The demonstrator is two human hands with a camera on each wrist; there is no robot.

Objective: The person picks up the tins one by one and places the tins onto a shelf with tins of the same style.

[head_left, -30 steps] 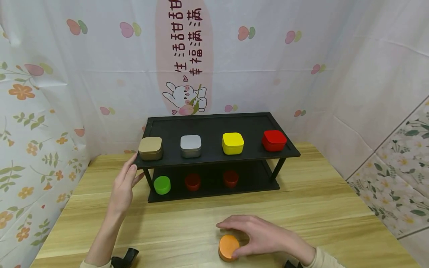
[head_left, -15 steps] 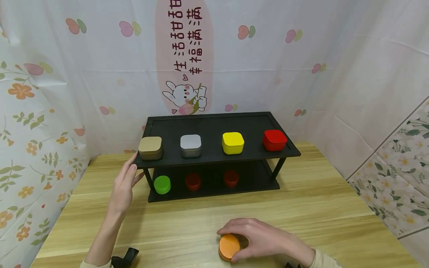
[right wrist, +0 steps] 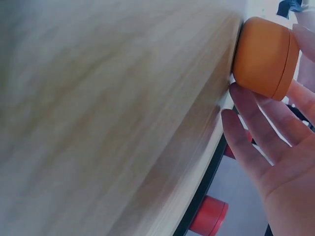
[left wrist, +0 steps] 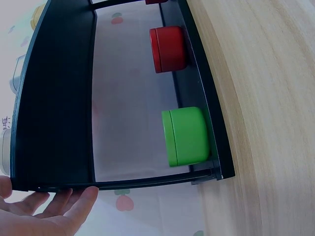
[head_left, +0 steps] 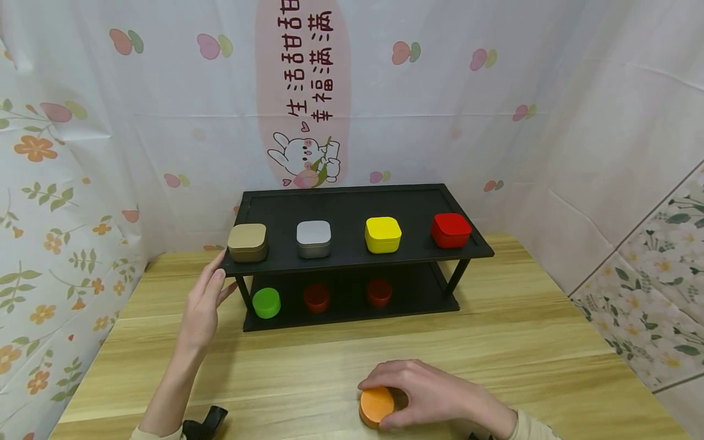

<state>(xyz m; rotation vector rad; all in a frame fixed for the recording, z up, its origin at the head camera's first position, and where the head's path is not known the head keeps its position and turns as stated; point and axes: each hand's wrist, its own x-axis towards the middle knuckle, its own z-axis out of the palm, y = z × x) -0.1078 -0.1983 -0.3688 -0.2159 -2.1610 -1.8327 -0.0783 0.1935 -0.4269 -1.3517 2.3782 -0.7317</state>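
Note:
An orange round lidded container (head_left: 377, 403) stands on the wooden table near the front. Thumb and fingers of my right hand (head_left: 426, 392) grip its sides; in the right wrist view the fingertips lie against the orange wall (right wrist: 263, 56). At the left end of a black two-tier rack (head_left: 346, 205), my left hand (head_left: 200, 308) grips the upper board's edge, fingers at the end bar in the left wrist view. On the lower board sit a green round container (head_left: 266, 303) and two dark red ones, the left (head_left: 316, 298) and the right (head_left: 379, 293).
Along the upper board stand a tan square tin (head_left: 247, 243), a silver one (head_left: 313, 239), a yellow one (head_left: 382, 235) and a red one (head_left: 451, 230). Patterned cloth (head_left: 440, 122) hangs behind and at both sides. Bare wood (head_left: 286, 373) lies before the rack.
The right hand's fingers and thumb have closed in around the orange container, which stays on the table. The left hand stays at the rack's corner.

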